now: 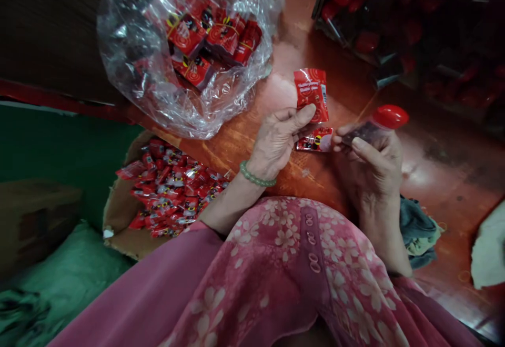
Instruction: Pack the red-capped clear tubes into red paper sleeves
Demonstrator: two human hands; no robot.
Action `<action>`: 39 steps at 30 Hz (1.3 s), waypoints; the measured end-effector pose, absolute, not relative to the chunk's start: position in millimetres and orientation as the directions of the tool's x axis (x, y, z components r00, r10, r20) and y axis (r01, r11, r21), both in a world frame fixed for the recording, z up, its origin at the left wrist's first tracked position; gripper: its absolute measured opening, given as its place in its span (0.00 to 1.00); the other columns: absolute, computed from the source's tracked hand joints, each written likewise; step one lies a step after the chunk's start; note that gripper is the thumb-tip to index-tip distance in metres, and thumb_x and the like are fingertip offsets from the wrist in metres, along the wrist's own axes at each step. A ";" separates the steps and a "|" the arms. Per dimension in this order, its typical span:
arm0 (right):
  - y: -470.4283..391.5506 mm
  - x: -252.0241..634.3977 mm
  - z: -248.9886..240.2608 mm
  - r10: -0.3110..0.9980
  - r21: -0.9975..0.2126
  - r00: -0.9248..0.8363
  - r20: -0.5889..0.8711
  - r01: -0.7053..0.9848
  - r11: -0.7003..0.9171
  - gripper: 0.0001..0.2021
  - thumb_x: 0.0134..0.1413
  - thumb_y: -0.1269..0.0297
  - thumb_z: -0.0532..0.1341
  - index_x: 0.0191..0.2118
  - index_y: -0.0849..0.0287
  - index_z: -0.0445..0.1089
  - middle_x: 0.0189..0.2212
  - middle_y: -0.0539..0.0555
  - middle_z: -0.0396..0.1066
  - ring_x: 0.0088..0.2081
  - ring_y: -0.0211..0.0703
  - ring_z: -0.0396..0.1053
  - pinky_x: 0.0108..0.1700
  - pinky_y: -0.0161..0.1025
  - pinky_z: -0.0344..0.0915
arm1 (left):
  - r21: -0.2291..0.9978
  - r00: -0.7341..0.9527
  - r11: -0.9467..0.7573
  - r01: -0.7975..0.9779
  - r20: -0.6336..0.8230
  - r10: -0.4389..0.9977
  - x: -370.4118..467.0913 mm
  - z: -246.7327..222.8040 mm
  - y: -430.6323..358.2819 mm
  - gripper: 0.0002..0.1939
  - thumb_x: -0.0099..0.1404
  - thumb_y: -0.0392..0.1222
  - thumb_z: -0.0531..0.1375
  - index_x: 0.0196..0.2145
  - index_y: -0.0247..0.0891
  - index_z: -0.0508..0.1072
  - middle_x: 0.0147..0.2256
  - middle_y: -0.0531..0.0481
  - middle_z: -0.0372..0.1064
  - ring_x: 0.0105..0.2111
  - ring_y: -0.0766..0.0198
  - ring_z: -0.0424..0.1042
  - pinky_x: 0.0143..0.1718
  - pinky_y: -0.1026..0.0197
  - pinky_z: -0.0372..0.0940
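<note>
Above the table, my left hand (pixel 278 139) pinches a small red printed packet (pixel 311 89) between thumb and fingers; a green bead bracelet circles that wrist. Just below it is a second red packet (pixel 315 140), and I cannot tell whether it lies on the table or is held too. My right hand (pixel 374 163) is closed around a small clear container with a red cap (pixel 384 121) and dark contents. The container is tilted, its capped end pointing up and right, its other end toward the packets.
A clear plastic bag (pixel 158 100) of banded red packet bundles (pixel 224 31) sits at upper left. Below it, a cardboard box (pixel 118 215) holds many filled red packets (pixel 173 189). Red-capped containers (pixel 366 42) fill a dark tray at upper right. A dark cloth (pixel 420 228) lies at right.
</note>
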State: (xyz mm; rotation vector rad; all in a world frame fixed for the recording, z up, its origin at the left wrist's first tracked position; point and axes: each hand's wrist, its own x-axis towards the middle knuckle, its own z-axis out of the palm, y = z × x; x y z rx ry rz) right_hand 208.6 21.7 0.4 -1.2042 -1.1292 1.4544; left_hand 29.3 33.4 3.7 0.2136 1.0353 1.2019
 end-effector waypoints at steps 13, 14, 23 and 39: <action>34.6 204.6 -0.3 0.996 -0.996 -0.028 -0.087 -0.015 -0.088 0.21 0.49 0.44 0.74 0.33 0.50 0.65 0.38 0.51 0.79 0.46 0.53 0.79 0.43 0.54 0.80 | 0.860 0.157 0.375 -0.347 -0.342 0.927 36.0 16.2 20.8 0.07 0.59 0.34 0.72 0.25 0.34 0.80 0.25 0.51 0.77 0.28 0.67 0.75 0.35 0.64 0.66; 35.8 204.0 -2.2 0.997 -0.997 -0.005 -0.075 0.015 -0.075 0.21 0.49 0.45 0.74 0.32 0.50 0.65 0.35 0.51 0.78 0.44 0.51 0.79 0.42 0.51 0.79 | 0.861 0.172 0.380 -0.339 -0.341 0.924 36.4 17.3 20.7 0.07 0.60 0.34 0.72 0.25 0.34 0.80 0.25 0.51 0.77 0.28 0.67 0.75 0.35 0.64 0.67; 56.2 202.0 -7.4 0.959 -0.984 0.234 0.158 -0.049 0.174 0.30 0.35 0.45 0.80 0.25 0.52 0.58 0.21 0.41 0.62 0.25 0.34 0.61 0.33 0.38 0.68 | 0.921 0.232 0.318 -0.226 -0.267 0.936 39.8 3.5 0.4 0.08 0.55 0.41 0.74 0.27 0.35 0.79 0.26 0.52 0.77 0.25 0.68 0.73 0.31 0.65 0.69; 46.6 204.8 -2.9 0.993 -0.994 -0.042 -0.109 0.013 -0.109 0.23 0.48 0.47 0.74 0.28 0.51 0.59 0.27 0.47 0.66 0.33 0.41 0.69 0.39 0.45 0.74 | 0.630 0.317 -0.644 0.435 0.562 0.764 14.2 -30.1 38.3 0.17 0.75 0.54 0.55 0.55 0.53 0.76 0.57 0.46 0.74 0.66 0.49 0.66 0.68 0.35 0.58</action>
